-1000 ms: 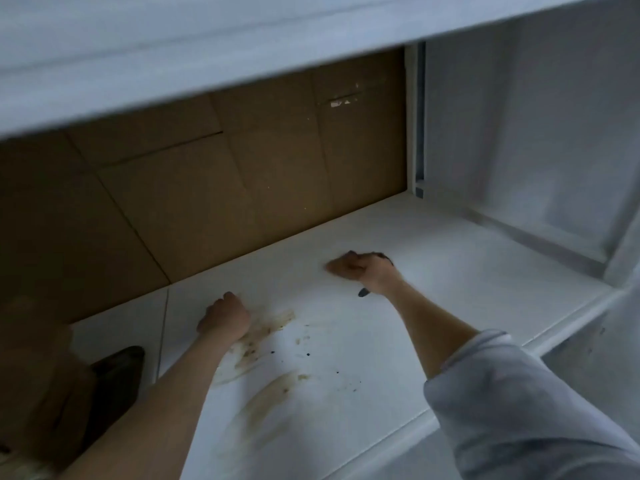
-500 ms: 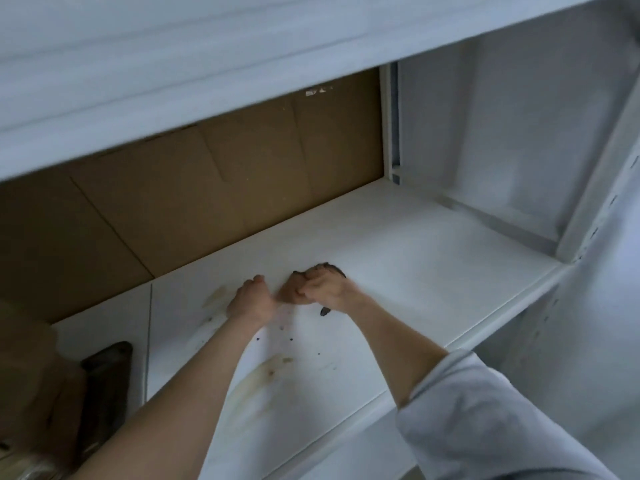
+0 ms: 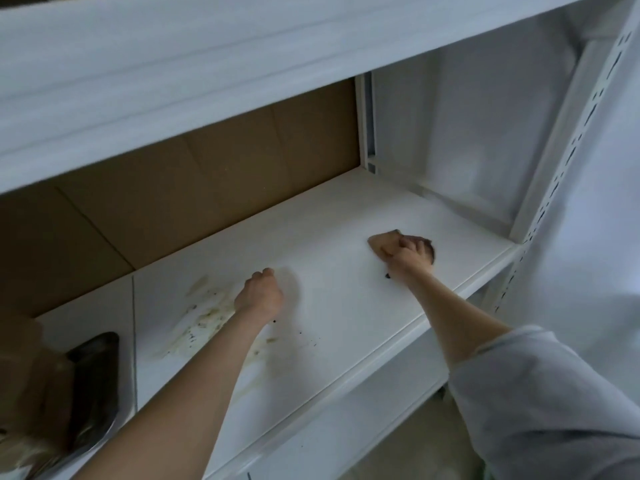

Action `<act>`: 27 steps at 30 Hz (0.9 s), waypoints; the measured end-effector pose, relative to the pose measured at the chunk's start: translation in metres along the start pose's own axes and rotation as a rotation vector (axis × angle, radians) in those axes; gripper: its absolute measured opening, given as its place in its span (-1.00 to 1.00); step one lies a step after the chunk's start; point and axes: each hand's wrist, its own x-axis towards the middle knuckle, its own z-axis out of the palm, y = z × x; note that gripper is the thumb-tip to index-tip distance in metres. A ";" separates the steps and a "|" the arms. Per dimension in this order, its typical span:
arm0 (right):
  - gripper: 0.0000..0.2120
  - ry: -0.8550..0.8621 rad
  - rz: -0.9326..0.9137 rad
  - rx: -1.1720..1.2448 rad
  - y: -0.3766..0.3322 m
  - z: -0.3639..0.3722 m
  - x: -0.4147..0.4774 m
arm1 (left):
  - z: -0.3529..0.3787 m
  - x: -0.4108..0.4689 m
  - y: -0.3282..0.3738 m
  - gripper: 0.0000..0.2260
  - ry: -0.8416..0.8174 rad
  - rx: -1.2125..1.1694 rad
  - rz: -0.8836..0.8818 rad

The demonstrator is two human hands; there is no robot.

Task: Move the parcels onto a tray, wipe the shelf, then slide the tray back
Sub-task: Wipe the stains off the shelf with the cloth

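Half done at most with the wiping, judging from the shelf (image 3: 346,216). Grips a brown cloth (image 3: 381,241) with the right hand (image 3: 410,258), fingers (image 3: 403,244) curled round it and pressing it down on the white surface. Rests the left hand (image 3: 259,296) as a fist, clenched, with nothing seen inside it.

Comes down now to one relation only: brown stains (image 3: 207,313) just beside the left knuckles, on their left, and well apart from the cloth fingers, far to their left, with the left fist between. Smeared in long streaks, slanting from the back toward the front edge and leftward (a few dark crumbs also, just beside the left wrist).

Probably calls for a long sweep of the cloth leftward, across the streaks, and for lifting the left fist out of the way, nearer to the dirt but without cloth.

Further left of the left fist, at the edge of view: tray (image 3: 93,372) with the parcels (image 3: 24,372), blurred, not yet slid back.
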 end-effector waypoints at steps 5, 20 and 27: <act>-0.70 -0.208 -0.353 0.010 -0.044 0.043 -0.033 | 0.000 -0.009 0.014 -0.59 -0.012 -0.008 -0.003; -0.59 0.045 0.040 0.263 0.056 -0.025 -0.043 | 0.001 -0.051 0.035 -0.58 -0.018 -0.031 0.015; -0.59 -0.161 -0.170 0.176 -0.028 0.042 -0.090 | 0.005 -0.064 0.008 -0.58 -0.005 -0.066 -0.062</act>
